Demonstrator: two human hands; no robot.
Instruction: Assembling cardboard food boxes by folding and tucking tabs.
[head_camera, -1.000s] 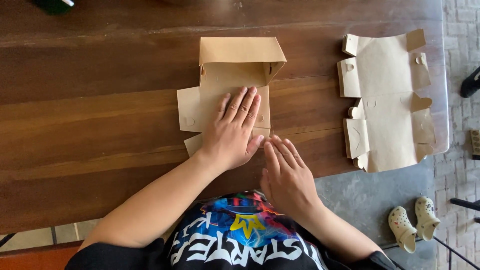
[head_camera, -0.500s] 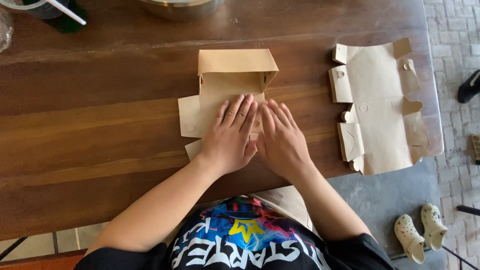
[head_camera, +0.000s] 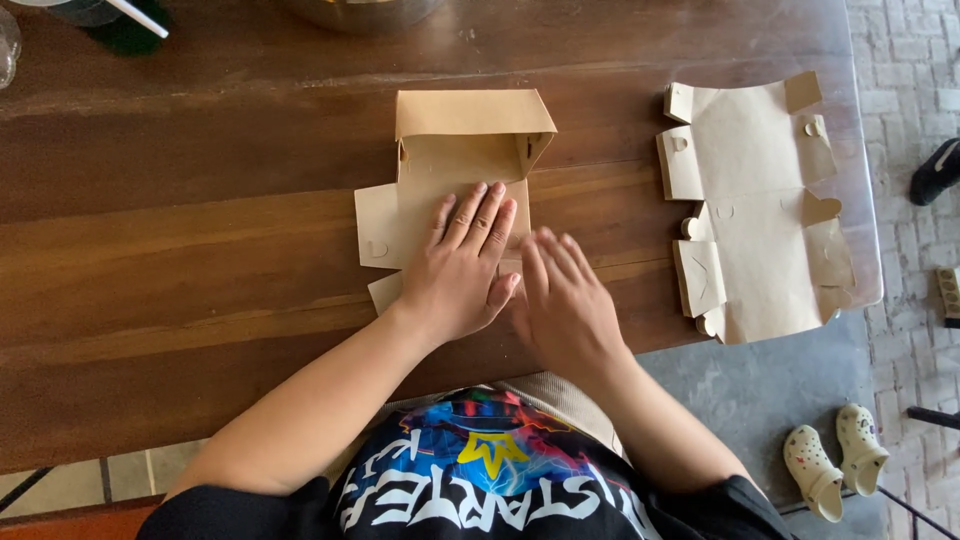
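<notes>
Both hands press flat on a half-folded box of brown card lying mid-table; the left hand rests on its floor panel, fingers straight and close together, gripping nothing; the right hand lies just beside it at the near flap, fingers slightly spread, also flat. The far wall stands raised and loose; judged from this, uneven pressure could let it spring back or crease the card off its score. A stack of flat blanks lies well apart to the right, overhanging the table edge, where a stray elbow might knock it off. Bare wood lies left; a cup and a bowl crowd the far edge.
</notes>
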